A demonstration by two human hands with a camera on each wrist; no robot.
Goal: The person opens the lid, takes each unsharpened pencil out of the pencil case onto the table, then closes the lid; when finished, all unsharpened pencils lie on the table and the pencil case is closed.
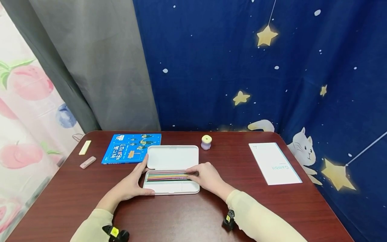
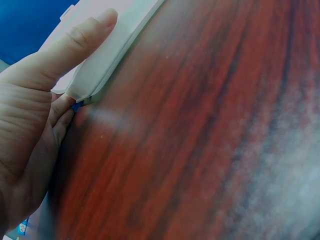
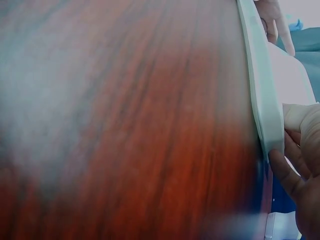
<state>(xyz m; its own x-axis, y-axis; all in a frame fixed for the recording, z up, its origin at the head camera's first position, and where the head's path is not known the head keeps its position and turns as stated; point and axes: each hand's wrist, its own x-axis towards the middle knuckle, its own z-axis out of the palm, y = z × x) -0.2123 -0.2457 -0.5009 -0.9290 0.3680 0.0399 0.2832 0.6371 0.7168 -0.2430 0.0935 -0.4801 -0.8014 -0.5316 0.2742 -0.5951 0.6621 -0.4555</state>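
A white pencil case [image 1: 171,188] lies with its lid [image 1: 173,157] folded back, and several coloured pencils [image 1: 166,176] sit in its rear compartment. My left hand [image 1: 130,185] grips the case's left end, thumb on the front corner, fingers spread towards the hinge. In the left wrist view the thumb of my left hand [image 2: 30,110] lies over the white case [image 2: 107,55]. My right hand [image 1: 208,176] pinches the pencils' right ends, with dark tips showing by the fingers. The right wrist view has my right hand [image 3: 305,155] at the case's end [image 3: 267,115], its fingertips partly hidden.
Behind the case on the left lies a blue book [image 1: 130,148]. Farther left are a pale yellow bar [image 1: 85,147] and a pink bar [image 1: 88,162]. A small yellow and purple object [image 1: 206,142] stands behind right; a white booklet [image 1: 274,164] lies farther right.
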